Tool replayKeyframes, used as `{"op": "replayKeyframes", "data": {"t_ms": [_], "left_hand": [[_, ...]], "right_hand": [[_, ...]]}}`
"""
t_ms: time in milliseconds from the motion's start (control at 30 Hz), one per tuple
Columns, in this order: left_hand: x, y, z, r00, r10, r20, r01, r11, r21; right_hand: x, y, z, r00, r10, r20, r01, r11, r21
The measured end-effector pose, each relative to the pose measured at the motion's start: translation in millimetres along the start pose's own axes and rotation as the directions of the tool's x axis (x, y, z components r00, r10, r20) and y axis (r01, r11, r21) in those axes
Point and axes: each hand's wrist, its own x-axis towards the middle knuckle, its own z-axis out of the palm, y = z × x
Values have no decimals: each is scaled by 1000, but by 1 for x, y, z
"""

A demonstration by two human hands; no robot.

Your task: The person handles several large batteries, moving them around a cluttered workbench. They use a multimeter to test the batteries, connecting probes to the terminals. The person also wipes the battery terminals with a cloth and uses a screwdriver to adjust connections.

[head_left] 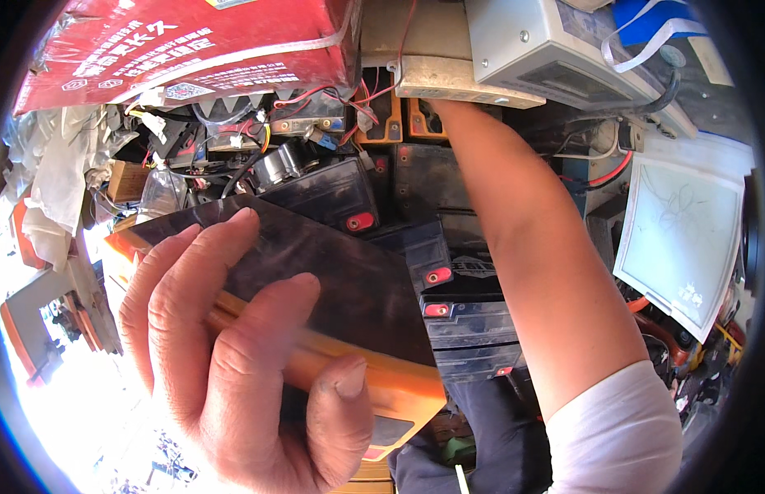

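Observation:
My left hand (pixel 234 333), fingers spread and curved, is over the near side of a large black-and-orange battery (pixel 357 296); whether it grips or only rests there cannot be told. My right arm reaches away to the far side, where the hand is mostly hidden at the edge of a beige device (pixel 469 83), near an orange-and-black battery (pixel 422 120). Beyond and right of the large battery lie several dark batteries with red terminal surrounds, one of them a black battery (pixel 333 191) and another a stacked battery (pixel 469 318).
A red printed carton (pixel 191 49) stands at the upper left, a grey metal device (pixel 543 49) at the upper right. Loose wires, a clear plastic bottle (pixel 163 194) and a wooden block (pixel 126 181) lie left. A white-framed panel (pixel 678 241) leans at the right.

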Motion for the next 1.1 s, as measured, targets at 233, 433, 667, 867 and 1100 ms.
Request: {"op": "replayKeyframes", "data": {"t_ms": [233, 433, 667, 867, 1100], "left_hand": [[0, 1, -1, 1000, -1, -17, 1, 1000, 8], [3, -7, 10, 997, 49, -66, -55, 994, -92], [-3, -10, 5, 997, 41, -66, -47, 995, -85], [0, -11, 6, 996, 43, -75, -51, 993, -104], [0, -10, 5, 997, 33, -76, -41, 992, -116]], "right_hand": [[-7, -6, 2, 1000, -11, 14, 12, 999, -35], [-17, 3, 3, 999, 10, 40, -8, 999, -50], [-22, 0, -3, 999, 5, 51, -2, 998, -66], [-23, -7, 2, 997, 0, 79, 6, 997, -74], [-20, -15, 3, 994, -10, 113, 17, 998, -62]]}}
